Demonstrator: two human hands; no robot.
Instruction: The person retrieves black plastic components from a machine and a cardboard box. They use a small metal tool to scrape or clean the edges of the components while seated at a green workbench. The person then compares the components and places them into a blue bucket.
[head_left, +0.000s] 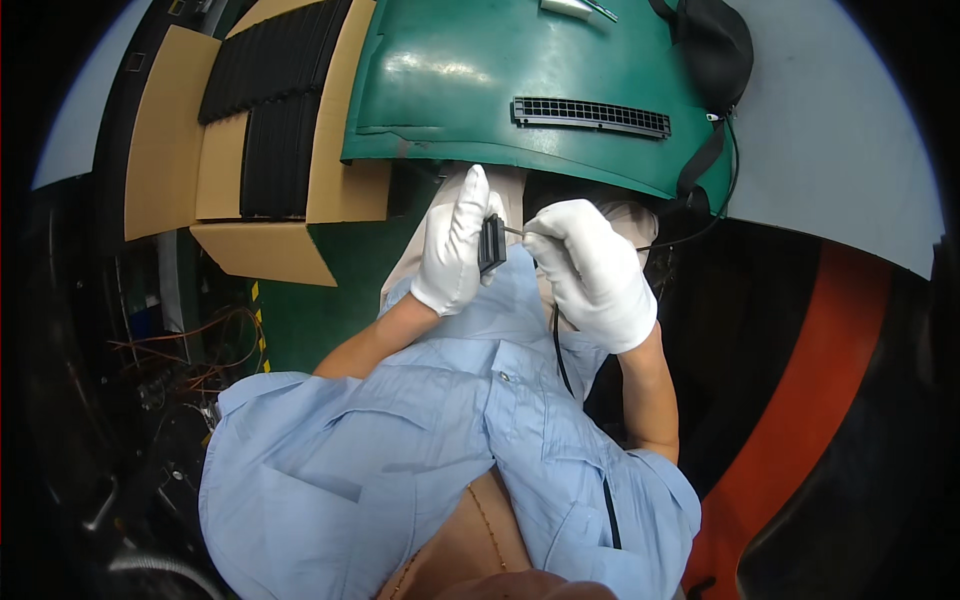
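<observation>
Clasping the black part (pixel 492 246) just short of the green surface (pixel 450 105), the grip of the left hand (pixel 456 243) apparently steadies it facing the thin rod (pixel 513 231) pinched in the grip of the right hand (pixel 590 272).

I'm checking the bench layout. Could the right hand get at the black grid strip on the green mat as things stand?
Probably yes: the black grid strip lies on the green mat beyond the right hand, with nothing seen blocking the way. The hand seems to pinch a thin rod, though.
</observation>
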